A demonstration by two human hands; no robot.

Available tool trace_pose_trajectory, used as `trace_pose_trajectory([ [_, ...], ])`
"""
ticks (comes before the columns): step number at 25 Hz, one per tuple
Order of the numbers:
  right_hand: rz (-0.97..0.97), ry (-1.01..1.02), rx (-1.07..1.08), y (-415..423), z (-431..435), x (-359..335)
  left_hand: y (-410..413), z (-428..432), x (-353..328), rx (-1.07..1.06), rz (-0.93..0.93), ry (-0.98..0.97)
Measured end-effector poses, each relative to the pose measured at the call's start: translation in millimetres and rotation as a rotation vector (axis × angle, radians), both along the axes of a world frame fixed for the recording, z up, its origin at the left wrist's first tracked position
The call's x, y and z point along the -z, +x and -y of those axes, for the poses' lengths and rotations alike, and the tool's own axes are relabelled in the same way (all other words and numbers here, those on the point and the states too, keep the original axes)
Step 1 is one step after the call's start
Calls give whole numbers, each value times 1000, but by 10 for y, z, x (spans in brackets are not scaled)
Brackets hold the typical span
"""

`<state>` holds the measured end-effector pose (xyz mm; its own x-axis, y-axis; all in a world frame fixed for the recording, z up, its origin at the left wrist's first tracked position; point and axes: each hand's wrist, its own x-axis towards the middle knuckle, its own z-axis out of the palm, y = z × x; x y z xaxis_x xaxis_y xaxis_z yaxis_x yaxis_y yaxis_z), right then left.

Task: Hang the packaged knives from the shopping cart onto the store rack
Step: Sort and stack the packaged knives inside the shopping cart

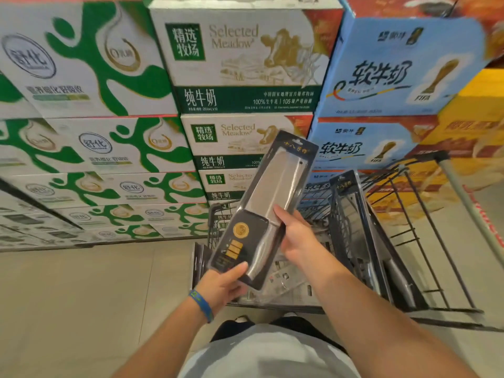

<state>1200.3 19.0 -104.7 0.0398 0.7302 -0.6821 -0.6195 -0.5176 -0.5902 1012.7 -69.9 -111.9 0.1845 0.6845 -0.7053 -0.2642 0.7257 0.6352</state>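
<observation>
Hold on 1 packaged knife (264, 203) above the shopping cart (461, 186) is shared, the left hand (223, 287) pinching its near handle end and the right hand (297, 238) clasped round its right edge, so its long axis is pointed hang-hole-first up and away.

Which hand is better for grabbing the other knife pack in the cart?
Probably right. The right hand is nearer the second knife pack standing in the cart; the left hand grips the first knife pack's lower end.
</observation>
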Motion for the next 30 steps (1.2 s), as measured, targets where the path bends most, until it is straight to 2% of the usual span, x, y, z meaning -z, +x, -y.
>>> trace_pose_trajectory([
  [5,339,85,83,244,-76,-197,250,-9,80,190,44,-6],
  [9,593,216,84,602,-118,-448,266,-374,-31,140,-22,153],
  [14,729,260,27,742,141,-505,741,-677,-220,236,-70,317],
  [18,869,208,78,962,370,-504,1154,-694,-259,321,-163,388],
  [20,943,144,83,1180,464,-545,1382,-626,-287,353,-94,387],
  [23,1021,154,60,1457,570,-651,1805,-622,-460,279,87,413],
  [27,1115,177,141,2012,682,-839,2339,-743,-527,429,-92,557],
  [28,1143,173,170,2195,726,-874,2410,-761,-462,457,-199,588],
  [30,1227,180,240,2532,824,-909,2459,-840,-211,512,-606,694],
])
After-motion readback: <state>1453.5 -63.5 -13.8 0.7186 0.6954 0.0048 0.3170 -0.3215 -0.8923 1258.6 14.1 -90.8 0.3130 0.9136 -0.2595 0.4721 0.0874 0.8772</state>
